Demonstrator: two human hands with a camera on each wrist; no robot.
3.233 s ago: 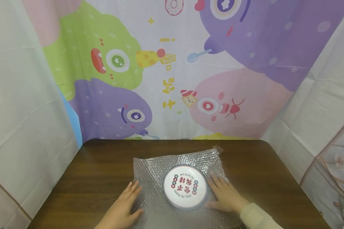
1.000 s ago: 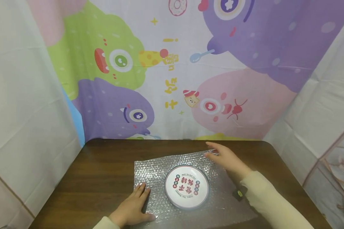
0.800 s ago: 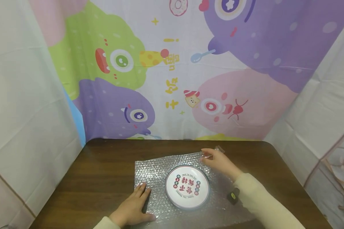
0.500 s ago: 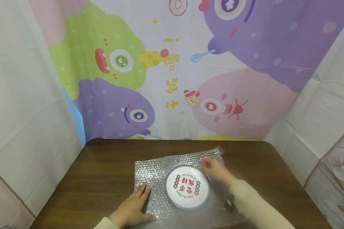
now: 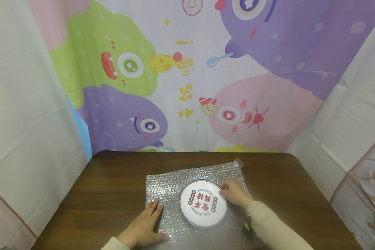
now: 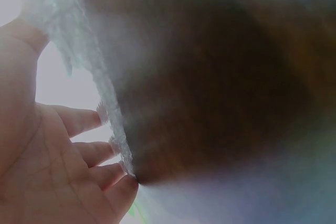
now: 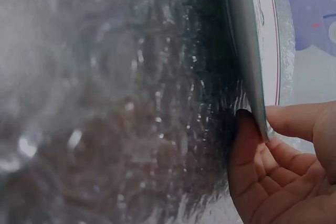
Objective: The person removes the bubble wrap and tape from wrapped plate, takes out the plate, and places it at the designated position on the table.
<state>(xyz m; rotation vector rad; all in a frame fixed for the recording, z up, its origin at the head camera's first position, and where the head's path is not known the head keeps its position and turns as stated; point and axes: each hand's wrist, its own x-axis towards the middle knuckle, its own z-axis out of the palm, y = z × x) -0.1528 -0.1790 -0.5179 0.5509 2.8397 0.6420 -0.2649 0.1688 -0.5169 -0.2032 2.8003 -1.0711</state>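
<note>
A white plate (image 5: pixel 203 203) with red characters and a dark rim lies on a sheet of bubble wrap (image 5: pixel 165 189). My right hand (image 5: pixel 236 194) is at the plate's right far rim, where thumb and fingers pinch its edge. In the right wrist view the hand (image 7: pixel 283 166) has the thumb on the face of the plate (image 7: pixel 269 40) and a finger behind it, close to the bubble wrap (image 7: pixel 131 103). On the left, my left hand (image 5: pixel 143 224) rests with spread fingers on the sheet's left edge. The left wrist view shows those fingertips touching the wrap's edge (image 6: pixel 107 93).
A dark brown wooden table (image 5: pixel 106 194) bears the wrap. Behind it hangs a curtain (image 5: pixel 187 132) printed with cartoon monsters, with pale cloth on both sides. A black wrist device (image 5: pixel 247 225) sits by the right sleeve.
My right hand has come from the wrap's far right corner toward me, down to the plate's rim, and now pinches it. My left hand has stayed on the wrap over the last second.
</note>
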